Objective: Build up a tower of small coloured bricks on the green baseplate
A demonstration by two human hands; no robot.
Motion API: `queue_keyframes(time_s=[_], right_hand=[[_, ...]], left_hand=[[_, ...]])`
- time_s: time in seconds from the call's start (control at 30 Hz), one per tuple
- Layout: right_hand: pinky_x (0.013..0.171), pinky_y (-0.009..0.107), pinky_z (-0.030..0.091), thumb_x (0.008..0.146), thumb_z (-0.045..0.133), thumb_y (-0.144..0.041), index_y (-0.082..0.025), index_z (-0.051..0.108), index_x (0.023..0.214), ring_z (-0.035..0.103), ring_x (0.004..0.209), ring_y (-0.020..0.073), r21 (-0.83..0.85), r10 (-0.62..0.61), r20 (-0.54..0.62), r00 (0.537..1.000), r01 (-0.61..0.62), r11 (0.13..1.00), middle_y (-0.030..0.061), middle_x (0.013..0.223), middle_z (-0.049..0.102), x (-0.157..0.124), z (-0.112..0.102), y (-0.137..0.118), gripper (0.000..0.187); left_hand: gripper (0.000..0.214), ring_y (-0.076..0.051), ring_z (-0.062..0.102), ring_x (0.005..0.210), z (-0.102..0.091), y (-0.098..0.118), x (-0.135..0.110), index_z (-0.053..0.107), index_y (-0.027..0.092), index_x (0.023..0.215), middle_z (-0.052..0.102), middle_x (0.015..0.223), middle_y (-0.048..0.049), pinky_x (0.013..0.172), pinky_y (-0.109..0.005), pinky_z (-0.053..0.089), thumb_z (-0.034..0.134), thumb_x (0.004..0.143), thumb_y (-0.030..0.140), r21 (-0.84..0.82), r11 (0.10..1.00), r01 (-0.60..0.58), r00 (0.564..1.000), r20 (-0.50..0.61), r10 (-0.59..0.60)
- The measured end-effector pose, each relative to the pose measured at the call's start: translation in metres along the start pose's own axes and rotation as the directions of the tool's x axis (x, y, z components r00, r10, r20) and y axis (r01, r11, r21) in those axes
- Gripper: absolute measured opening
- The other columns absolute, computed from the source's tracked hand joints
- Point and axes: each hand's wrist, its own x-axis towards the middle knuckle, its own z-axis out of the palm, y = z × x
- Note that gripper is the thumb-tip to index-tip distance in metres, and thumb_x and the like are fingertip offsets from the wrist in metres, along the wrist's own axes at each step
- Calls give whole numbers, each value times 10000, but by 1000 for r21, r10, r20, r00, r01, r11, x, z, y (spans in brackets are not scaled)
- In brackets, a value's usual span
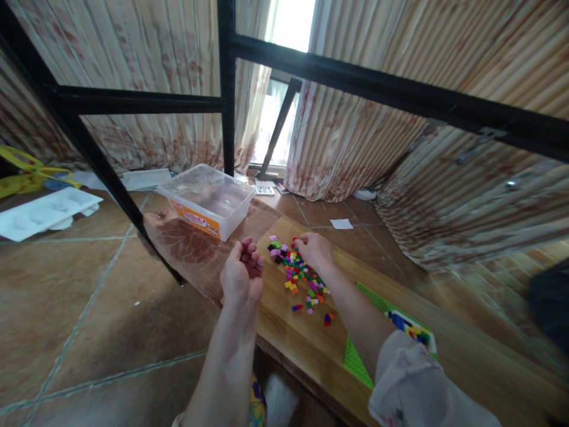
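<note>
- Your left hand hangs palm up, just left of the bricks and apart from them. The fingers curl loosely into a cup and do not close. Whether anything lies in the palm cannot be told. The cupped shape appears suited to receiving small parts.
- Your right hand rests palm down on the far end of the bricks, fingertips among them. Whether the fingertips pinch a brick cannot be told.
- The bricks lie in a loose, multicoloured scatter on the board, running from under your right fingertips back along your forearm. The spread probably keeps each colour visible.
- The box stands open, beyond your left hand and well apart from it.
- The baseplate lies flat beneath your right forearm, partly covered by it, with a small coloured patch built on its right end.
</note>
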Motion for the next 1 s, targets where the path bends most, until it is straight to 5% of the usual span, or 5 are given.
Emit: queue_keyframes(time_s=[0.23,0.43,0.57,0.83,1.0], right_hand=[[835,297,465,803,611,-245,-211,765,835,671,934,210,113,46,22,999,-49,992,69,926,752,-3,-9,-1,161],[857,256,484,877,516,-229,-230,718,1067,666,943,147,343,2,-75,997,24,939,23,1046,739,-86,-41,11,278],[781,307,503,847,569,-328,-238,742,996,661,853,183,755,99,-69,993,-13,656,40,969,739,-166,-61,43,245],[507,205,375,628,815,-461,-203,754,893,499,564,86,973,365,204,908,-228,24,15,740,687,-267,-98,106,375],[483,176,354,604,858,-377,-188,753,889,464,538,56,927,291,322,901,-239,-288,5,728,670,-293,-110,117,358]], left_hand=[[256,-35,483,419,2,1,0,635,111,782,564,556,36,448,-156,394,430,922,174,76,997,-24,999,32,22],[146,-41,500,465,3,-20,-3,670,112,773,593,592,25,477,-142,404,555,823,187,324,937,-128,982,176,73],[182,-89,577,635,-8,-54,-29,710,143,821,672,750,-10,576,-169,459,728,697,275,564,740,-366,873,484,63],[340,-194,613,1027,-54,-120,-148,656,234,1167,677,1134,-66,890,-307,485,634,828,224,642,401,-654,457,757,-467],[251,-184,623,1004,-42,-130,-187,682,227,1087,700,1064,-44,926,-307,466,585,859,187,585,258,-769,405,758,-511]])
